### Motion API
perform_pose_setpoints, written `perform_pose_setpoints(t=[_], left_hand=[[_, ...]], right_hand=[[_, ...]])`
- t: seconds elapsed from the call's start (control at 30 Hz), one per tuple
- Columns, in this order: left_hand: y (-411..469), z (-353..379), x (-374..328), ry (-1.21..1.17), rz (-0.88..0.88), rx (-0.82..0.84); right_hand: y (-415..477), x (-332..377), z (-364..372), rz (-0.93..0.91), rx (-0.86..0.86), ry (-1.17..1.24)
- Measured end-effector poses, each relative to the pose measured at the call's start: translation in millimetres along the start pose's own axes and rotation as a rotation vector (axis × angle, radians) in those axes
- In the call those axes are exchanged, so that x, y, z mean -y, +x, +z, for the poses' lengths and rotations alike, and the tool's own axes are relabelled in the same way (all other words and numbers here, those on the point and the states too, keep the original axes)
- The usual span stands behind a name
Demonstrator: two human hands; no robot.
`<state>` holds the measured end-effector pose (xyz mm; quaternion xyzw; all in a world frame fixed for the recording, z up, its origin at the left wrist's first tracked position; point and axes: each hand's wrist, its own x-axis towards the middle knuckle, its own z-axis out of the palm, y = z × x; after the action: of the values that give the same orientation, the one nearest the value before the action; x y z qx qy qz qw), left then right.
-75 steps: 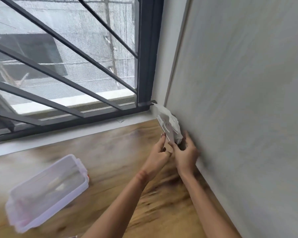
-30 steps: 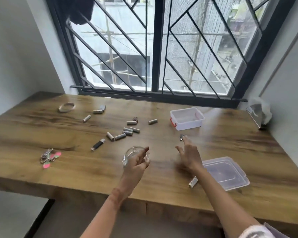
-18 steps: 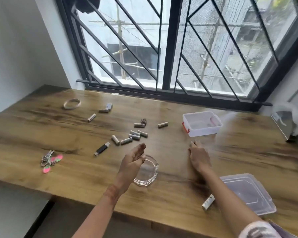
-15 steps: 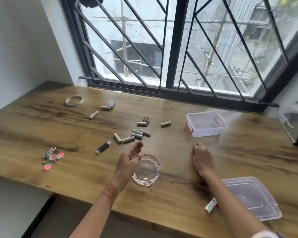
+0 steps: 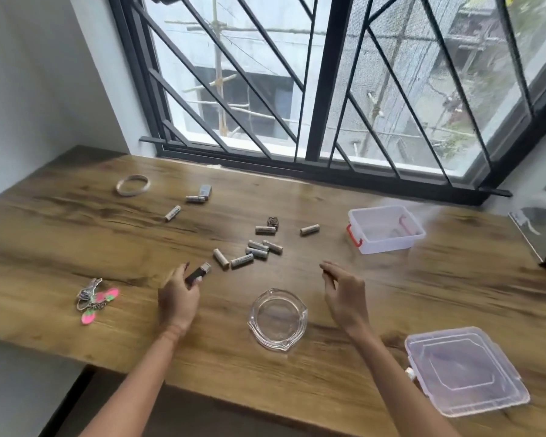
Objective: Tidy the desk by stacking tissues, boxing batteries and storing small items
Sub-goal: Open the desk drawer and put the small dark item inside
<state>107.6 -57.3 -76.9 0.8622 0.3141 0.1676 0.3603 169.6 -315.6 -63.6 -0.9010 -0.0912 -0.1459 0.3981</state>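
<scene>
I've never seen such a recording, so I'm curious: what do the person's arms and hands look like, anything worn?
Both forearms are bare as far as the picture shows: no sleeves, no gloves on the left hand or the right hand, no watch that I can make out. A faint line crosses the left wrist; band or crease, I cannot tell.

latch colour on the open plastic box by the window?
Red-orange latches on a translucent white box. The head view is the only one, and it shows them clearly.
</scene>
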Motion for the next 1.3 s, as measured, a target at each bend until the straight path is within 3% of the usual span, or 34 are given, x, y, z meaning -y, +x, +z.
perform_pose_setpoints(t=[0.13,0.3,0.5,0.8,1.07,1.3], left_hand=[[6.7,2.9,16.0,0.197,0.173,0.061],[10.1,-1.2,21.0,0.236,0.139,0.077],[-13.4,-13.0,8.9,-0.200,-0.090,0.103],[-78.7,-29.2,-32.1,-0.930,-0.289,0.796],[-132.8,-30.6,-23.0,-0.994,-0.310,0.875],[-179.3,-42.4,-13.7,-1.013,-0.306,0.902]], right_hand=[[-15.3,22.9,9.6,-0.004,0.001,0.048],[-29.7,45.6,15.2,0.060,0.005,0.097],[-51.8,71.8,15.0,0.167,-0.018,0.249],[-104.2,105.8,18.4,0.235,-0.063,0.412],[-165.1,112.3,5.1,0.308,-0.172,0.426],[-208.5,106.7,-9.0,0.294,-0.168,0.393]])
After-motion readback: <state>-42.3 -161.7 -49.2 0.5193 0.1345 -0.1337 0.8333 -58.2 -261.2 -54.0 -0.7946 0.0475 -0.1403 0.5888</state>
